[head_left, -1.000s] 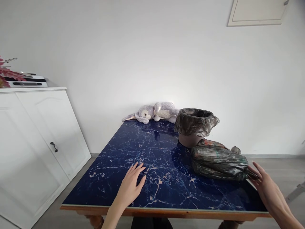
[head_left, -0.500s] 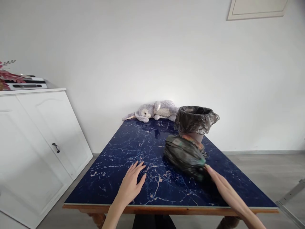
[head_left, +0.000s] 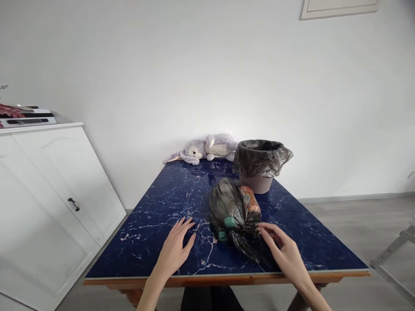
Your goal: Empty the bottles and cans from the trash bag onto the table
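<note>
A filled black garbage bag (head_left: pixel 225 203) rests on the blue marble-patterned table, its neck gathered and its loose tail lying toward the near edge. Green round shapes and an orange-red packet (head_left: pixel 250 199) show through or beside the thin plastic. At the bag's right side is my right hand (head_left: pixel 283 248), thumb and forefinger pinched close together at the plastic edge; the other fingers curl underneath. My left hand (head_left: pixel 177 244) lies flat on the tabletop, left of the bag, fingers spread and holding nothing.
Behind the bag stands a pinkish-grey trash bin (head_left: pixel 257 183) lined with a black bag (head_left: pixel 259 162). A plush rabbit (head_left: pixel 207 149) lies at the table's far edge by the wall. A white cabinet (head_left: pixel 55 207) is on the left, a metal frame (head_left: pixel 392 255) on the right.
The garbage bag has moved left and nearer, turning so its neck faces me, and now lies still. My right hand has shifted left with it; my left hand stays in place.
</note>
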Action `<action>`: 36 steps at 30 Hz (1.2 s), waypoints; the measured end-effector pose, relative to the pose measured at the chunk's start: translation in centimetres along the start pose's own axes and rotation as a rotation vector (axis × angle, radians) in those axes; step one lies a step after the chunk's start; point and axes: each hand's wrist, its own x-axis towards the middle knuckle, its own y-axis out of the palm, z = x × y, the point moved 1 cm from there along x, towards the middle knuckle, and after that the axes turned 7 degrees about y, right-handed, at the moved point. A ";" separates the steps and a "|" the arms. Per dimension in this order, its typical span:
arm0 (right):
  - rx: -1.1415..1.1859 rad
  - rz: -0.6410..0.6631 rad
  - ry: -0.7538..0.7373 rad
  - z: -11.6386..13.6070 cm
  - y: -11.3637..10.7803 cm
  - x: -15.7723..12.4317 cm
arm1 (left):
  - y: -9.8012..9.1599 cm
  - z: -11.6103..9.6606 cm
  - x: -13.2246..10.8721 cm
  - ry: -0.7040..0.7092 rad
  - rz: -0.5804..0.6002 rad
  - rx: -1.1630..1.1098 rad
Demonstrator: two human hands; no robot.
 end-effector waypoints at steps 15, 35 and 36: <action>-0.149 0.250 -0.286 4.6 5.0 1.5 | 0.1 0.1 0.0 0.009 -0.014 0.011; -0.180 0.423 -0.286 5.7 8.6 1.3 | 0.3 -3.1 1.1 0.219 -0.017 -0.212; -0.179 0.424 -0.283 5.7 8.6 1.3 | 0.5 -3.4 1.3 0.233 -0.017 -0.206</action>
